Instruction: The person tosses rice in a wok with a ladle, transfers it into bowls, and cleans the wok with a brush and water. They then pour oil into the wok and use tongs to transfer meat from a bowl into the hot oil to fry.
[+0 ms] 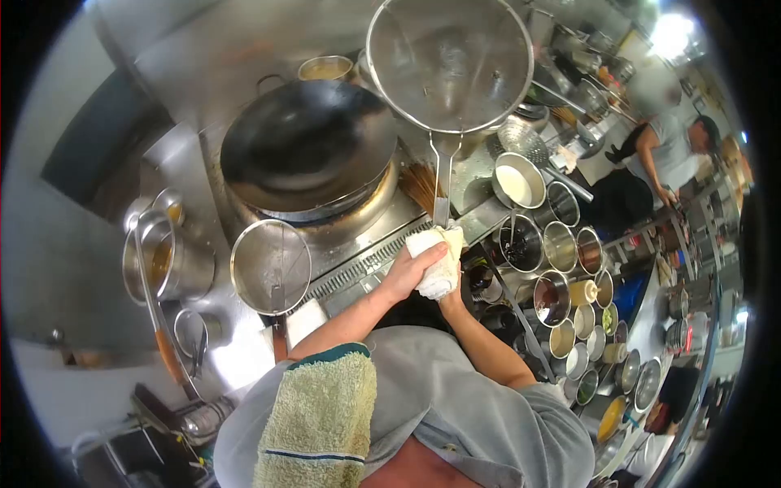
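My left hand (407, 272) is closed on a bunched white cloth (437, 259) in front of my chest, its thumb lying across the top. From the other side my right hand (451, 299) grips the same cloth, with most of its fingers hidden. A large round mesh strainer (450, 65) extends away from me, and its metal handle (442, 187) runs down to the cloth; the handle's end is covered there. Left of it, a big black wok (307, 150) sits on the burner. A bamboo brush (421, 189) lies beside the strainer's handle.
A smaller strainer (271, 267) lies left of my forearm, and a steel pot (175, 264) stands farther left. On the right are a pan of white liquid (519, 180) and several containers of ingredients. Another person (671, 154) stands at the far right. A towel (317, 419) hangs over my shoulder.
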`<action>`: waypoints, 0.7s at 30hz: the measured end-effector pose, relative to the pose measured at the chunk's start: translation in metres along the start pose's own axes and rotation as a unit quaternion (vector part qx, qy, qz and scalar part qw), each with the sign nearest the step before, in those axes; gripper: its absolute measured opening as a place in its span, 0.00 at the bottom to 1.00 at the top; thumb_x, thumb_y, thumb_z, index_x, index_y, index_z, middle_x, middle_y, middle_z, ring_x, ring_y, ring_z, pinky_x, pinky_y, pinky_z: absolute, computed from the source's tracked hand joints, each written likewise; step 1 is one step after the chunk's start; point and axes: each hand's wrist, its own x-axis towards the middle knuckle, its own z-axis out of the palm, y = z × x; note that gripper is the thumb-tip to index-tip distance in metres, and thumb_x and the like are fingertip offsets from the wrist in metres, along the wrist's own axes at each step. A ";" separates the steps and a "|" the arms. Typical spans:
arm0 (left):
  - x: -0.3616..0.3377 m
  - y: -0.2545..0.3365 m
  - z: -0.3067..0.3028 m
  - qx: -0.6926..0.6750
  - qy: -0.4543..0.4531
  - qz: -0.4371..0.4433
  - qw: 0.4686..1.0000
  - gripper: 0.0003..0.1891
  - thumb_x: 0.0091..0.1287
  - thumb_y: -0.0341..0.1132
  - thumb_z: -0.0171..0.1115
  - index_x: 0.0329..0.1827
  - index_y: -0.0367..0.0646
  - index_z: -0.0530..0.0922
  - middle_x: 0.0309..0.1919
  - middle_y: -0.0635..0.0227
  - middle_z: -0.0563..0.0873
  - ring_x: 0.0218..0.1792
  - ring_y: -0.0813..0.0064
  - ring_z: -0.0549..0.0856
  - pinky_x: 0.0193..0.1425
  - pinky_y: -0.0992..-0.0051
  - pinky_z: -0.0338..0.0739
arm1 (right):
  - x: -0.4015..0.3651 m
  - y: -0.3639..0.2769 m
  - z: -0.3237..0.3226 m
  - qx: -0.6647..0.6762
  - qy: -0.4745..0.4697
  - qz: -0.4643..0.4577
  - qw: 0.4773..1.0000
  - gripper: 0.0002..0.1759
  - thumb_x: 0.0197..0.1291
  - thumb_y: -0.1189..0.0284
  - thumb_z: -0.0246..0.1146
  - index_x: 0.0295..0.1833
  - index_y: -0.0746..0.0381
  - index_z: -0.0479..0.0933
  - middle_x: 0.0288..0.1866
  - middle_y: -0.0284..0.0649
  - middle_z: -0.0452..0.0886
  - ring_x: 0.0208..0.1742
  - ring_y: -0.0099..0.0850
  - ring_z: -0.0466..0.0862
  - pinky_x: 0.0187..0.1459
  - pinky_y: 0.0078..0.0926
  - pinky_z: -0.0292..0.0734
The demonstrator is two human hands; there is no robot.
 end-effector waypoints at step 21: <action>-0.104 0.047 -0.077 0.273 0.373 0.121 0.878 0.24 0.67 0.37 0.61 0.62 0.32 0.71 0.61 0.54 0.75 0.68 0.65 0.67 0.72 0.64 0.60 | 0.011 0.132 0.328 -0.212 -0.454 0.507 0.701 0.29 0.63 0.67 0.63 0.64 0.68 0.63 0.53 0.59 0.77 0.54 0.46 0.80 0.52 0.40 0.79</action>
